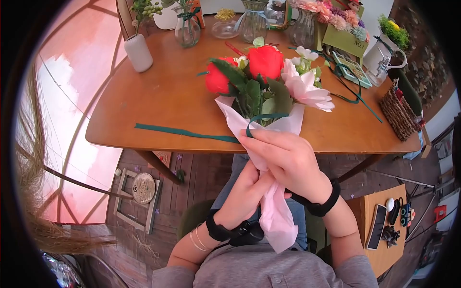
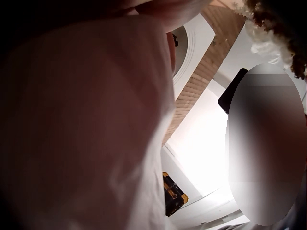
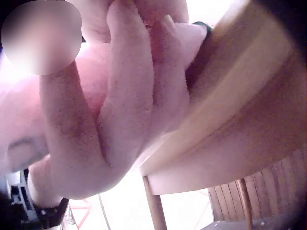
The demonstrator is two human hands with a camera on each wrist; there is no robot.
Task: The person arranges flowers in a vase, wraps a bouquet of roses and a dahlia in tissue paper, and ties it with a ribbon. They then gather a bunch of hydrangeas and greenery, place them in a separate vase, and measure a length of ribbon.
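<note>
While your L hand [image 1: 244, 196] grips the pink paper [image 1: 277, 223] low down & your R hand [image 1: 290, 161] pinches the green ribbon [image 1: 182, 132] higher up, the bouquet [image 1: 259, 79] is at the table's [image 1: 113, 113] near edge. If L grip eases, that loosely gathered paper could slip or unfurl; w/ ribbon trailing L, a quick tug might twist it.

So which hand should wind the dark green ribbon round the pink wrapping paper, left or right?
Probably the right hand: its fingertips are at the dark green ribbon, while the left hand grips the pink wrapping paper lower down.
</note>
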